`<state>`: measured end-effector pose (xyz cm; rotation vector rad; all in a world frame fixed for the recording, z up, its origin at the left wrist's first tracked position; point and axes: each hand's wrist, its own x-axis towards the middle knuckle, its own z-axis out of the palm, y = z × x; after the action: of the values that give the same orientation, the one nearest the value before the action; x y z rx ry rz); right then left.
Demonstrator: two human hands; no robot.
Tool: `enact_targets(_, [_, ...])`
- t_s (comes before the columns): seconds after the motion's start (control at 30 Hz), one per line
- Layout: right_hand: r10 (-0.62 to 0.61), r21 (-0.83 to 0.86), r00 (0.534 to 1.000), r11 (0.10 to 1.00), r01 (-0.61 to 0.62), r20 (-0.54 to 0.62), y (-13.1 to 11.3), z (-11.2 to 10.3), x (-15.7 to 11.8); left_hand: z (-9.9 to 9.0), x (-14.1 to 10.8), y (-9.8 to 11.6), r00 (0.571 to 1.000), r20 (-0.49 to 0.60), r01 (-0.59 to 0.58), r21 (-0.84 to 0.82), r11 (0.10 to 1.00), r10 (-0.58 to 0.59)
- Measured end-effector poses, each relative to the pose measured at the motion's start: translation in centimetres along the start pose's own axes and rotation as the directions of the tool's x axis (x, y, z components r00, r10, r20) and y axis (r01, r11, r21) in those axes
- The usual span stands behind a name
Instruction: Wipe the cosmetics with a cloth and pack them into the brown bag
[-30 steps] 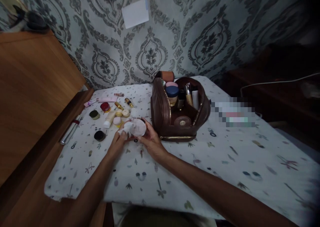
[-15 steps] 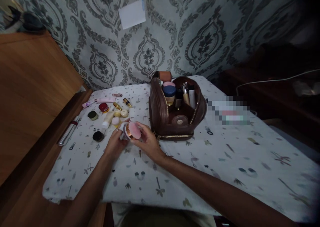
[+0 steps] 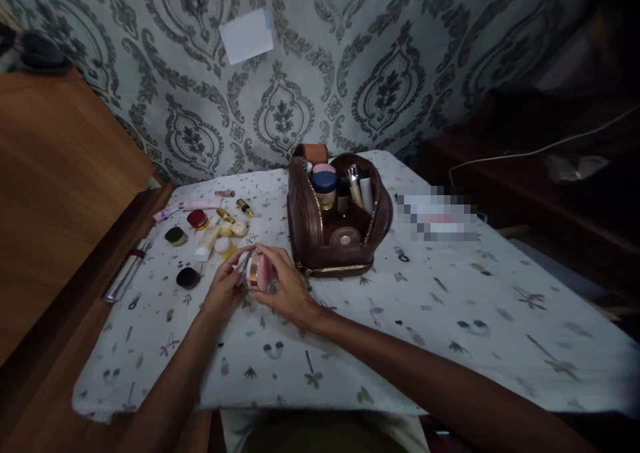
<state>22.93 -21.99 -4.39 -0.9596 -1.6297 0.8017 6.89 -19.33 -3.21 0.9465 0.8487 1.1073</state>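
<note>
Between my two hands is a small cosmetic jar (image 3: pixel 259 275) with a pink top, a copper-coloured band and a clear part. My left hand (image 3: pixel 225 283) grips its clear side. The fingers of my right hand (image 3: pixel 289 286) close round the pink end, thumb below. Just beyond the hands lie a yellow pot with a pale lid (image 3: pixel 225 247), a cream tube (image 3: pixel 205 245) and small yellow pots (image 3: pixel 240 229). To the left sits a black-lidded jar (image 3: pixel 188 278). The brown leather bag (image 3: pixel 333 256) stands unzipped at the right, holding several cosmetics.
A red jar (image 3: pixel 198 220), a dark-lidded jar (image 3: pixel 175 236), gold lipsticks (image 3: pixel 245 207) and a pink tube (image 3: pixel 200 204) lie farther back. At the left edge rests a silver tube (image 3: pixel 126 273). A wooden cabinet (image 3: pixel 65 193) borders the left; a blurred item (image 3: pixel 437 214) lies right of the bag.
The jar has turned in my hands, so its pink top now faces more to the right. The whole view has shifted slightly.
</note>
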Motion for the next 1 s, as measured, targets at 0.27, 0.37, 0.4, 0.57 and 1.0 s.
enact_targets(0.27, [-0.077, -0.027, 0.993, 0.997, 0.075, -0.090, -1.0, -0.2, -0.1, 0.5, -0.3, 0.9, 0.999, -0.024, 0.020, -0.048, 0.999, -0.021])
enact_targets(0.37, [-0.208, -0.081, 0.975, 0.976, 0.202, -0.082, -1.5, -0.3, -0.3, 0.3, -0.6, 0.9, 0.995, -0.056, 0.075, -0.085, 0.993, -0.080])
enact_targets(0.4, [-0.237, -0.103, 0.970, 0.968, 0.230, -0.062, -1.7, -0.4, -0.3, 0.2, -0.8, 0.8, 0.992, -0.064, 0.102, -0.101, 0.990, -0.109])
enact_targets(0.57, [-0.265, -0.222, 0.961, 0.936, 0.275, 0.072, -3.0, -1.7, -0.7, 0.5, -1.5, 0.4, 0.982, -0.040, 0.175, -0.153, 0.973, -0.184])
enact_targets(1.0, [-0.117, -0.440, 0.949, 0.865, 0.243, 0.293, -5.6, -5.3, -1.8, 0.2, -1.5, -0.2, 0.969, -0.073, 0.235, 0.005, 0.972, -0.234])
